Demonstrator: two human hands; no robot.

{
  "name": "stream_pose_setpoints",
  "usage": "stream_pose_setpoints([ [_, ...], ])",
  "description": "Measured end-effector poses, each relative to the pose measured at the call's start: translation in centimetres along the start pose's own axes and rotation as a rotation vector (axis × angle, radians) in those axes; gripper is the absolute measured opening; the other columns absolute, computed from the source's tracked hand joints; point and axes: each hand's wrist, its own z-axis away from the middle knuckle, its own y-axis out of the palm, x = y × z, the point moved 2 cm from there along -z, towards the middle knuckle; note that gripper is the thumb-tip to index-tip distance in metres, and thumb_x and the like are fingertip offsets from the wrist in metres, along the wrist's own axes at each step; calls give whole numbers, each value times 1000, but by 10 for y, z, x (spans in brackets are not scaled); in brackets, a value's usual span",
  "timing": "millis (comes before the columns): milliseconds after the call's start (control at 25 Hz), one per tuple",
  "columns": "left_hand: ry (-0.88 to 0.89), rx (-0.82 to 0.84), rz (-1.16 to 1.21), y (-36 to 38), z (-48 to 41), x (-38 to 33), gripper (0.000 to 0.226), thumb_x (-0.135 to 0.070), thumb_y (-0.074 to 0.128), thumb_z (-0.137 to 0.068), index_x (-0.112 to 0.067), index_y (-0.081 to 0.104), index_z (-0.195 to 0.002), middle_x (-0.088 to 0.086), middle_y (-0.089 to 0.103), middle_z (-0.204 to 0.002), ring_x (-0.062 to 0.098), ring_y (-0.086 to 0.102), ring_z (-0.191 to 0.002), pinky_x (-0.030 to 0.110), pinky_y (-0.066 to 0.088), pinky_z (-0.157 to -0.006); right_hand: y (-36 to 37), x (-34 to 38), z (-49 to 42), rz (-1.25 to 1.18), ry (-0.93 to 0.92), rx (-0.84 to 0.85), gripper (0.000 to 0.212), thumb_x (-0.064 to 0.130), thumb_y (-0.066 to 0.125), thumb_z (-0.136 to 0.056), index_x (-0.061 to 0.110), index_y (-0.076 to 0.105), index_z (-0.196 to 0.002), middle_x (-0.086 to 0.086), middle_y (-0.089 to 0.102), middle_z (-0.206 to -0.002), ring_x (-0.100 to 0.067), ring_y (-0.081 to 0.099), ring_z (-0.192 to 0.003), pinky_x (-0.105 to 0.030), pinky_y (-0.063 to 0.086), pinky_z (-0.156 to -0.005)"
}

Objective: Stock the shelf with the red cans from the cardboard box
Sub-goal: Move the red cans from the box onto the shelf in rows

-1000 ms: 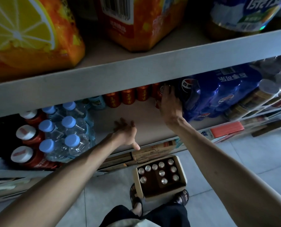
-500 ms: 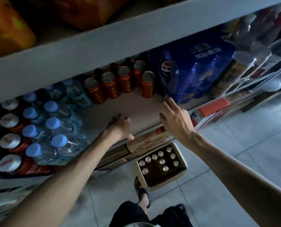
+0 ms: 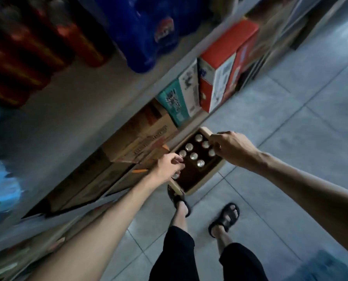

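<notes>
The open cardboard box point(image 3: 201, 185) stands on the tiled floor by my feet, with several silver-topped cans point(image 3: 193, 156) upright inside. My left hand point(image 3: 167, 168) reaches into the box's left side, fingers curled over can tops. My right hand point(image 3: 232, 149) is over the box's right side with its fingers bent down onto the cans there. Whether either hand grips a can is unclear. Red cans point(image 3: 27, 57) on the shelf point(image 3: 67, 110) show as a blur at the upper left.
A blue shrink-wrapped soda pack point(image 3: 144, 31) sits on the shelf right of the red cans. Under the shelf stand a brown carton point(image 3: 144, 134), a teal carton point(image 3: 175, 102) and a red-and-white carton point(image 3: 223, 63). My sandalled feet point(image 3: 225, 218) are just behind the box.
My view has swung down from the shelf to the floor. Both hands left the shelf board and dropped into the cardboard box.
</notes>
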Motion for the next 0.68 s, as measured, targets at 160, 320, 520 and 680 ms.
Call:
stream_pose_setpoints([
  [160, -264, -12, 59, 86, -121, 98, 30, 5, 56, -88, 7, 58, -118, 14, 56, -95, 19, 56, -68, 21, 41, -57, 123, -81, -48, 10, 124, 257, 31, 29, 60, -84, 30, 62, -114, -1, 66, -113, -27, 64, -98, -27, 35, -64],
  [320, -439, -119, 0, 149, -224, 208, 62, -14, 66, -80, -10, 43, -138, 13, 54, -129, 32, 53, -116, 31, 40, -88, 275, -134, -105, 41, 161, 318, 61, 37, 67, -81, 19, 45, -135, -7, 56, -126, -29, 61, -103, -31, 43, -66],
  [520, -633, -187, 234, 197, -325, 314, 85, -31, 66, -71, -8, 35, -146, 20, 46, -142, 36, 49, -125, 42, 41, -106, 449, -162, -186, 62, 248, 272, 116, 50, 78, -75, 11, 5, -156, -12, 37, -144, -30, 47, -126, -38, 48, -91],
  [680, -722, -316, 290, 215, -359, 346, 105, -33, 68, -64, -12, 17, -152, 29, 26, -153, 45, 42, -131, 53, 35, -111, 519, -175, -224, 8, 430, 162, 97, 54, 74, -78, 9, 24, -148, -15, 41, -140, -33, 56, -116, -38, 47, -82],
])
